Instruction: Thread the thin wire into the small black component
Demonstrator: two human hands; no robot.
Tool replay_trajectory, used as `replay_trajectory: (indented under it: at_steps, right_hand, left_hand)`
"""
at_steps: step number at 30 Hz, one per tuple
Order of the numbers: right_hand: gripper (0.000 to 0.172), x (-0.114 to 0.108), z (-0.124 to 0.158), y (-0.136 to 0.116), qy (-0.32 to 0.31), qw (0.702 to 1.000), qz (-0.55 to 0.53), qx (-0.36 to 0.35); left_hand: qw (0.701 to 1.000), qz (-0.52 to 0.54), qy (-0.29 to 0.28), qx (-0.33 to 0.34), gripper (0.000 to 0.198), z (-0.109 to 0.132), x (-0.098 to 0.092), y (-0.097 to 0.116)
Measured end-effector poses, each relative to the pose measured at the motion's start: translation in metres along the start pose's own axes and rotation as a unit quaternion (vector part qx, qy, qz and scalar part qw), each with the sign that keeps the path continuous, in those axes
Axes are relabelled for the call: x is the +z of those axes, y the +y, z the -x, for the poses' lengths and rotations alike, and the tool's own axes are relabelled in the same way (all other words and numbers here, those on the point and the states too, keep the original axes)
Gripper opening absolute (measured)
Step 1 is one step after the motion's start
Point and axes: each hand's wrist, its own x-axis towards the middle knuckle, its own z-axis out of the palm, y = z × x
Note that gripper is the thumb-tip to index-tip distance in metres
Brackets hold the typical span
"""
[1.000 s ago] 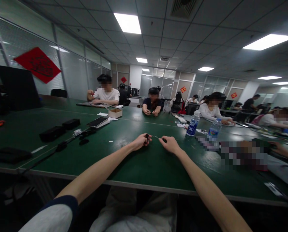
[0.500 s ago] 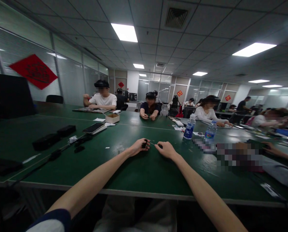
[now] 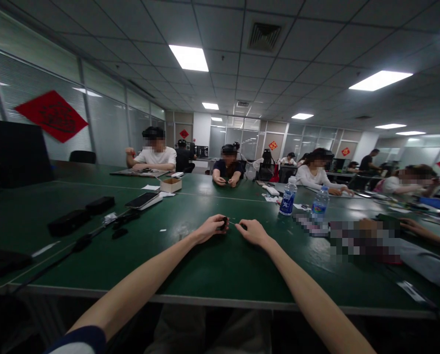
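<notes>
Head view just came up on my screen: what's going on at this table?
A seated person reaches both arms out over a green table. The left hand pinches a small dark piece, and a thin pale strand runs from it toward the right hand; whether that hand grips it is too small to tell. A smartphone and a cardboard box sit further left, and water bottles to the right. Other people sit along the table, working with their own hands.

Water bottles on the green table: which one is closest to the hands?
The left bottle, with the big blue label, is closest, just beyond the person's right hand. The other bottle stands farther away, to its right.
</notes>
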Motion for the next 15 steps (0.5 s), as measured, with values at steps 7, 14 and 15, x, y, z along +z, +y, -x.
replay_trajectory:
  at_steps: [7,14,15]
  right_hand:
    - [0.052,-0.0007,-0.001,0.0006,-0.006,1.0,0.001,0.008]
    - [0.054,-0.0019,0.0011,0.0051,-0.014,1.0,0.019,-0.006]
    - [0.054,-0.0024,0.0017,0.0055,-0.016,1.0,0.02,-0.009]
  left_hand:
    - [0.998,-0.053,-0.01,0.041,0.032,0.0031,0.0007,-0.0002]
    - [0.972,-0.213,-0.018,0.1,0.036,-0.0029,-0.0018,-0.0054]
    - [0.965,-0.236,-0.018,0.109,0.036,-0.0029,-0.0025,-0.0056]
